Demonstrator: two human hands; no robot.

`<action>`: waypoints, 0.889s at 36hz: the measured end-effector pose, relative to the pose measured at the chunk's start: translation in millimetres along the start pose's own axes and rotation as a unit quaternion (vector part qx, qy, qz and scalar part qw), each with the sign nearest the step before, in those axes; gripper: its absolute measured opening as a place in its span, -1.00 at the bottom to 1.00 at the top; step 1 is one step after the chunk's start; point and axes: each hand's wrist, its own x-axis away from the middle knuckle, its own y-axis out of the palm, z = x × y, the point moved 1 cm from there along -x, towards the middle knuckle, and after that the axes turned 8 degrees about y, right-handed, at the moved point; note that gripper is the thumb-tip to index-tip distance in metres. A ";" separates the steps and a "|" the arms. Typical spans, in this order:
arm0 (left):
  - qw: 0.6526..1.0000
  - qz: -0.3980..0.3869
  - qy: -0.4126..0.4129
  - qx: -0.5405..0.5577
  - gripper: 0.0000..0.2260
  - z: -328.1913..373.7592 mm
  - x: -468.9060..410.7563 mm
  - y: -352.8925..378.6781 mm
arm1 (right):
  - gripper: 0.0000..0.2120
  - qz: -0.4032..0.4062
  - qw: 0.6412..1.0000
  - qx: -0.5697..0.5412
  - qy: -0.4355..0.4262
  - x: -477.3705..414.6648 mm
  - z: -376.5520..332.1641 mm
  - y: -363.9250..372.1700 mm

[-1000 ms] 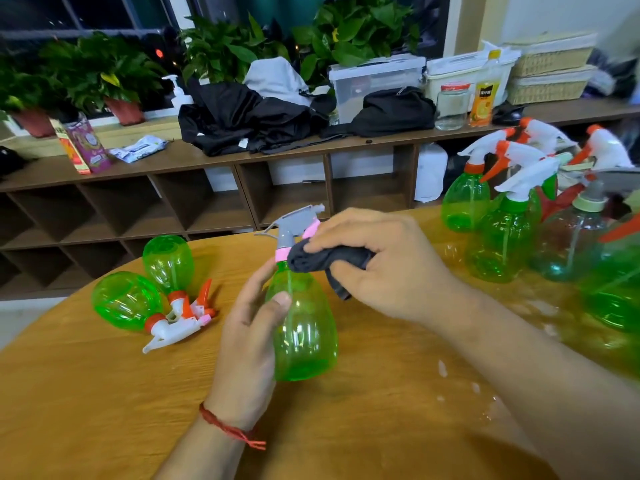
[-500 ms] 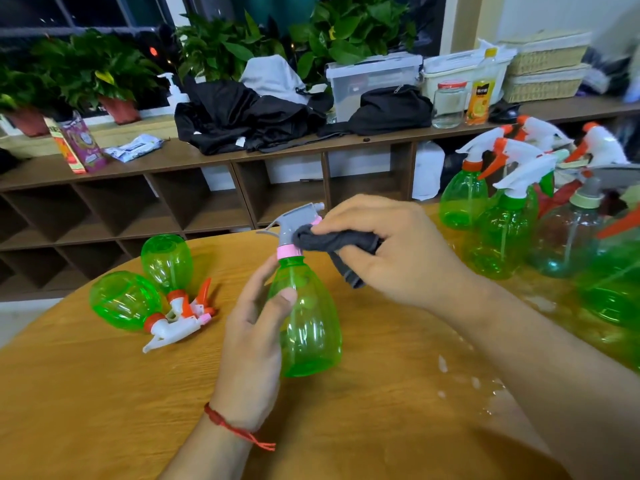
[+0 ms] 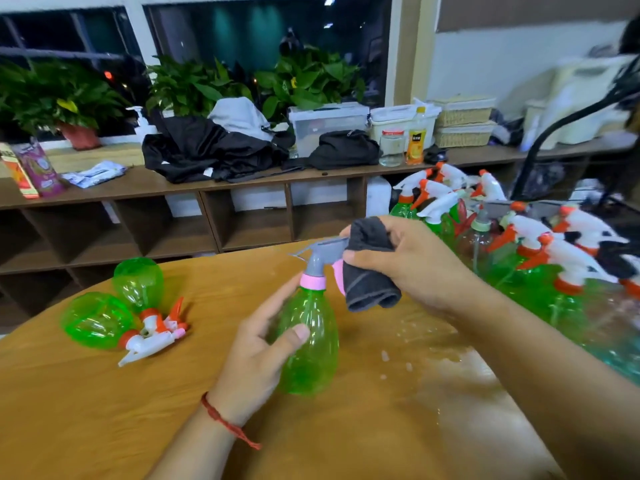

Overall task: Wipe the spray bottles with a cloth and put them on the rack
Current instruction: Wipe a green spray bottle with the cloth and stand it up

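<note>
Green spray bottle (image 3: 311, 341), upright over desk (image 3: 104, 410): left hand (image 3: 256, 362) grip curled round its body; right hand (image 3: 415, 265) grip clamped on grey cloth (image 3: 369, 282) at the trigger.

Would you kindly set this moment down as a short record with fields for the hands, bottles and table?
Left hand: holds the bottle upright by its body
Right hand: grips the cloth against the bottle's grey spray head
Lying bottles: two, on their sides at the left
Standing bottles: a cluster at the right
Table: wooden, with water drops at the right
</note>
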 end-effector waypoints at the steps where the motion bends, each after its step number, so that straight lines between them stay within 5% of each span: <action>1: 1.000 -0.011 0.004 -0.005 -0.49 3.1 0.0 5.7 | -0.81 0.021 1.000 0.006 -0.005 7.6 0.4 -4.3; 12: 0.970 -0.167 0.019 -0.175 -0.29 3.4 -53.4 71.0 | -0.89 0.201 0.963 0.153 -0.092 47.2 -9.1 -79.1; 25: 0.954 -0.173 -0.030 -0.242 -0.17 -31.3 -129.5 190.4 | -0.71 0.306 0.944 0.118 -0.040 36.9 -6.2 -156.1; 32: 0.943 -0.182 -0.081 -0.265 -0.18 -57.6 -122.9 225.7 | -0.77 0.303 0.946 0.116 -0.019 31.5 -3.1 -173.4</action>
